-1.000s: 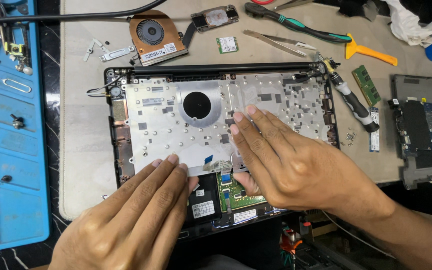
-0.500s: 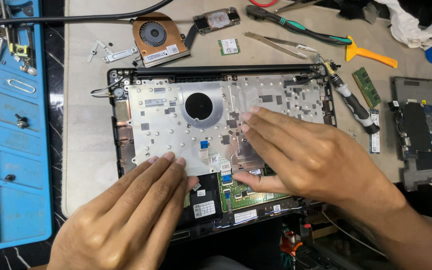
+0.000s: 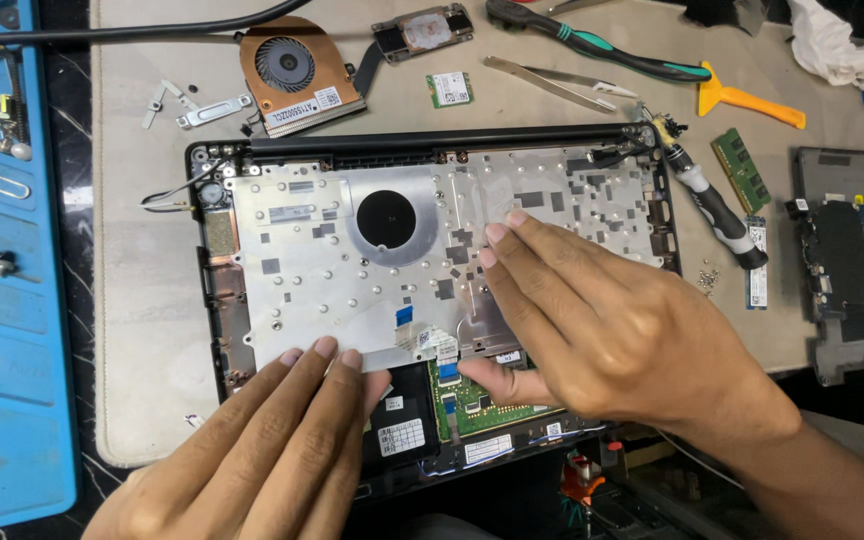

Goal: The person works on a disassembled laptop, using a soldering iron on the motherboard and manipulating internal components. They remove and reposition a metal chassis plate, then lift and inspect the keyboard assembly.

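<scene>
Silver perforated metal plate [image 3: 352, 260] runs lengthwise across the black laptop shell [image 3: 207, 300]; your right hand [image 3: 612, 330] presses flat, fingers together, left hand [image 3: 282, 450] fingertips at its near edge.

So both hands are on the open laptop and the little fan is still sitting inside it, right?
Not quite. The head view shows the fan lying out on the mat, above the open laptop. The left hand and right hand do rest on it.

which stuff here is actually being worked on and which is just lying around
In hand: laptop base, silver metal plate, left hand, right hand.

Lying about: cooling fan, tweezers, yellow pry tool, memory stick, blue tray.
</scene>
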